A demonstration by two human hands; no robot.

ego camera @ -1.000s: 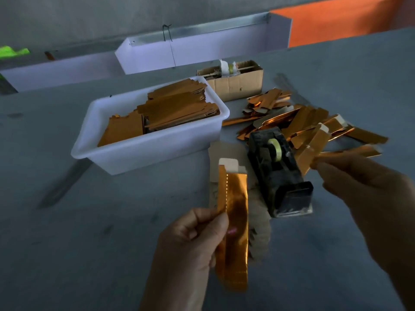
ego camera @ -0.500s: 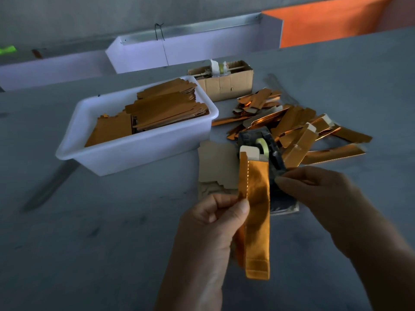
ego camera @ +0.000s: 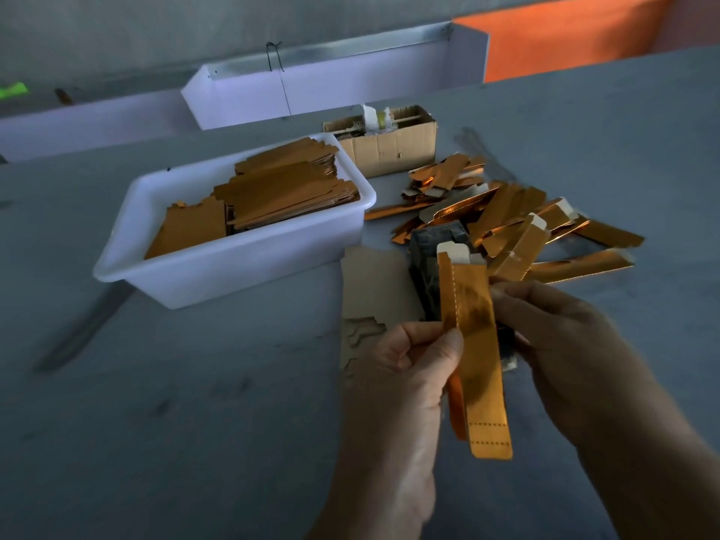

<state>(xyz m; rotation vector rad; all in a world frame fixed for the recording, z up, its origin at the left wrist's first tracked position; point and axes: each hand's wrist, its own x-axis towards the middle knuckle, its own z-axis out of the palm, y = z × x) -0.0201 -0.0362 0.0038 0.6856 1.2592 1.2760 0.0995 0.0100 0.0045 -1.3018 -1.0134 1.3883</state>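
Both hands are up over the grey worktop (ego camera: 195, 422), close together. The left hand (ego camera: 405, 368) pinches the gold carton (ego camera: 473, 344) by its left edge, with the thumb on the front and the fingers curled behind. The right hand (ego camera: 553, 337) has curled fingers, and their tips meet the carton's right edge up near the top (I cannot tell if they pinch it or only touch it).

The gold carton is flat, long and thin. It is held in the air, not lying down. Its long way runs almost straight away from the person, leaning a little so the near end sits more to the right. The end with the white tab points away, toward the black tape holder (ego camera: 428, 259) just behind it. The other end points back at the person. Its shiny front shows a row of little dashes down the left side and more dashes across the near end. No words on it can be read.

Left of the hands stands a white tub (ego camera: 241, 267) holding flat brown cartons (ego camera: 288, 189). More gold cartons lie in a loose pile (ego camera: 518, 220) to the right of the tape holder, and a cardboard box (ego camera: 389, 150) stands behind the tub.
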